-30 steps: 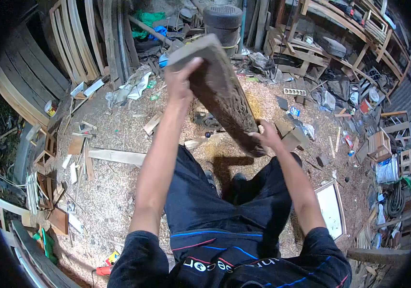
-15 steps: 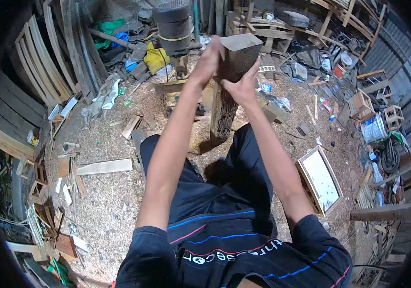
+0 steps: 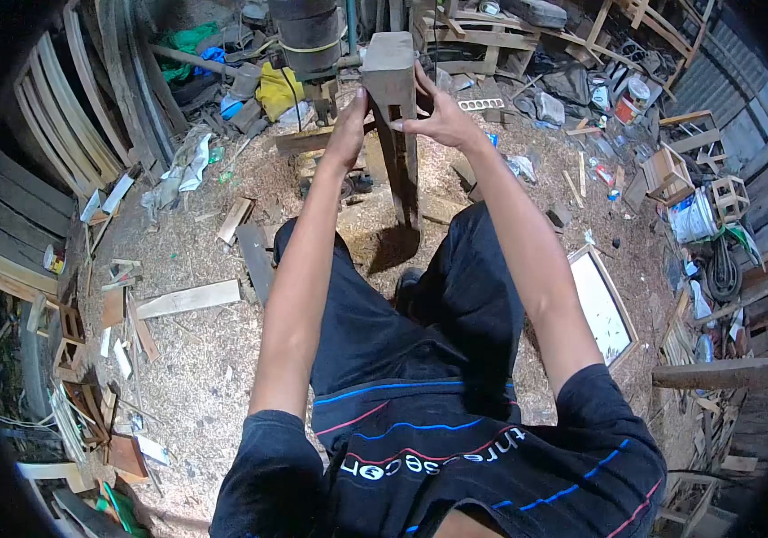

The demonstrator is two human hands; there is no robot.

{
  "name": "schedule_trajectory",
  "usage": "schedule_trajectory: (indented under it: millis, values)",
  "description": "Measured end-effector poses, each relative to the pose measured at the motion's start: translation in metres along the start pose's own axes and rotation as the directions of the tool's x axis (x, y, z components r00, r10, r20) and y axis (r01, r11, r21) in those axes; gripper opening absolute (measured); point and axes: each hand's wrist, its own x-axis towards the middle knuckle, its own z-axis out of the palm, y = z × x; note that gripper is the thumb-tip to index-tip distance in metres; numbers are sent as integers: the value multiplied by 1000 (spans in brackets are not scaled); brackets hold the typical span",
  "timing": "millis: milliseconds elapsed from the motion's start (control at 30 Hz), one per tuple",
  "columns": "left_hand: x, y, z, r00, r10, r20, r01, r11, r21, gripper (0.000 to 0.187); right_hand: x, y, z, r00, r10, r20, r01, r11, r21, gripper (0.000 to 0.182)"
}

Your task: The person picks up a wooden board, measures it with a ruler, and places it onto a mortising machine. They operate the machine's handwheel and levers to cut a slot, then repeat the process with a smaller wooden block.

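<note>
A thick wooden post stands upright in front of me, its lower end near the floor between my feet. A dark narrow slot shows in its near face below the top. My left hand presses against the post's left side, its fingers partly hidden behind the wood. On the opposite side, my right hand grips the post, with the thumb across the near face by the slot and the fingers along the right edge.
Sawdust and wood offcuts cover the floor, including a pale board at left. A framed white panel lies right of my leg. Behind the post are a dark drum and a yellow bag. Curved planks lean at far left.
The post has turned and its top has shifted left, so the slotted face now shows. Both hands have changed their hold, the left moving lower along the side.
</note>
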Motion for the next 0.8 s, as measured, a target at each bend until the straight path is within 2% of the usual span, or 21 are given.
schedule_trajectory:
  millis: [33,100,133,233,267,367,400,433,500,533,600,633,667,700,733,767,800]
  values:
    - [-3,4,2,1000,28,-14,-27,996,83,69,2,0,1,1000,-29,3,29,999,39,118]
    - [-12,11,8,996,85,-30,-74,966,249,68,0,10,3,997,-42,-65,42,999,-4,109]
    - [-16,19,14,998,55,-41,-36,933,357,76,1,14,4,994,-52,-99,50,998,-26,104]
    - [2,-24,1,996,-49,73,53,997,-57,87,1,22,3,986,-31,-165,31,1000,-4,88]
    - [9,-46,-9,992,-30,126,29,1000,11,96,-1,23,3,983,-11,-181,14,1000,19,82]
    - [-10,-77,-10,961,-258,-95,275,921,275,98,-2,27,1,961,53,-272,-16,991,135,72]
    - [-19,-80,1,938,-335,-88,346,896,278,97,-5,24,-1,952,94,-293,-49,986,157,68]
    - [-26,-84,6,933,-342,-115,357,830,428,96,-8,28,-1,943,86,-322,-42,989,143,66]
    - [-34,-89,16,928,-372,-20,352,858,374,100,-6,33,-2,924,59,-378,-20,994,104,61]
    - [-32,-92,22,944,-327,34,300,901,314,97,-8,31,3,884,36,-466,15,994,105,67]
    - [-30,-105,34,964,-231,131,205,961,184,93,-15,30,13,847,-31,-530,-100,971,-216,72]
    - [-25,-119,35,965,-235,115,214,963,166,91,-17,31,16,833,-71,-549,-162,917,-365,74]
    - [-17,-136,35,965,-242,97,226,963,147,90,-16,34,14,794,89,-601,-316,906,-283,88]
    - [-17,-153,33,964,-254,78,243,961,130,89,-19,37,13,787,112,-607,-318,916,-243,86]
    - [-24,-127,33,931,-365,13,359,922,146,89,-23,40,8,779,134,-612,-318,926,-203,84]
    - [-17,-138,20,920,-389,43,371,904,214,88,-25,44,0,772,150,-618,-314,935,-165,82]
    - [-13,-149,11,929,-371,3,354,889,289,85,-27,54,-10,781,116,-613,-303,929,-210,72]
